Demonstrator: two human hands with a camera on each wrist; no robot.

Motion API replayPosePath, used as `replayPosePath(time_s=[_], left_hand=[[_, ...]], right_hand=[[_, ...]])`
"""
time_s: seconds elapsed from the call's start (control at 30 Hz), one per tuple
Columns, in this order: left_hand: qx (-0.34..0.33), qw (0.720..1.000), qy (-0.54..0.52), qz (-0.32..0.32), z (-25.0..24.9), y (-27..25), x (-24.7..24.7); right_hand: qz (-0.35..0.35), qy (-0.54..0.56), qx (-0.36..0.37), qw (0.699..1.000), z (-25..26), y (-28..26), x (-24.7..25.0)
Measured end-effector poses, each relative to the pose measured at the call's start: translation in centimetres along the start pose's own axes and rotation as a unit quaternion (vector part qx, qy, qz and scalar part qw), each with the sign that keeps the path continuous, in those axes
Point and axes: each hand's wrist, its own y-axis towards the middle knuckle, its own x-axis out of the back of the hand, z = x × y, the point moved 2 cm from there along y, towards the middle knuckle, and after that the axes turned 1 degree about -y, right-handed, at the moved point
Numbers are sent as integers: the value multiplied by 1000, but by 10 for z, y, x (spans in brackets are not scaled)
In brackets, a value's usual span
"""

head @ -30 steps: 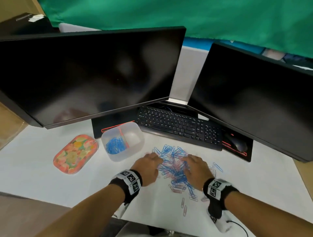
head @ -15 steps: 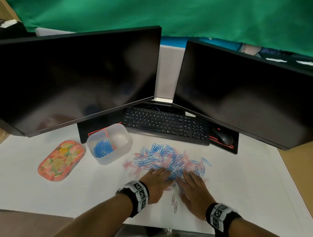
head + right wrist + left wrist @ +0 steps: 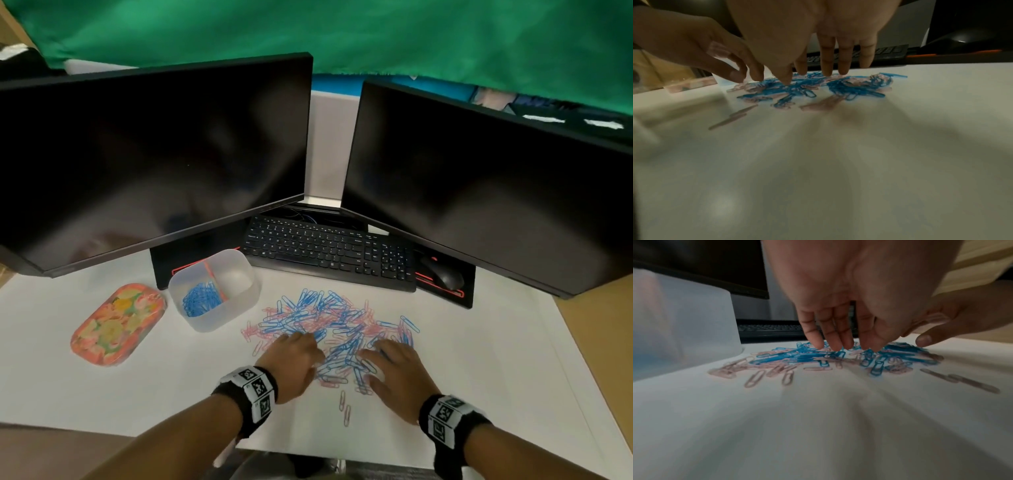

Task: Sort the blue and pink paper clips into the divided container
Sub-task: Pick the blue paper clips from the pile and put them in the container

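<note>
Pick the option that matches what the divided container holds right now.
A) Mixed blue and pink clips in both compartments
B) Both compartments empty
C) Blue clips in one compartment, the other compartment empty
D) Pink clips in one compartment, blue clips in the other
C: in the head view the divided container shows only blue clips in its left compartment, while the right compartment looks bare.
</note>
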Motion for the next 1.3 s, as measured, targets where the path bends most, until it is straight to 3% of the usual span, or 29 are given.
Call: replayPosePath(time_s=[0.1, 0.4, 0.67, 0.9, 1.1, 1.2, 1.3], left_hand=[[78, 997, -17, -1, -8, 18, 4], [162, 985, -13, 63, -10, 36, -1], [171, 976, -134, 18, 7, 27, 1], [202, 945, -252, -53, 18, 18, 5], [210, 927, -308, -34, 32, 13, 0], [222, 918, -327, -35, 35, 12, 0], [227, 900, -371, -35, 33, 12, 2]], right_hand=[[-98, 20, 49, 994, 9, 16, 6], [-10, 39, 90, 995, 50, 56, 13], [13, 33, 80, 996, 43, 59, 10], [-19, 38, 100, 994, 47, 55, 11], [-3, 48, 82, 996, 50, 59, 9], [0, 84, 54, 995, 48, 61, 8], [-23, 189, 4, 982, 44, 60, 11]])
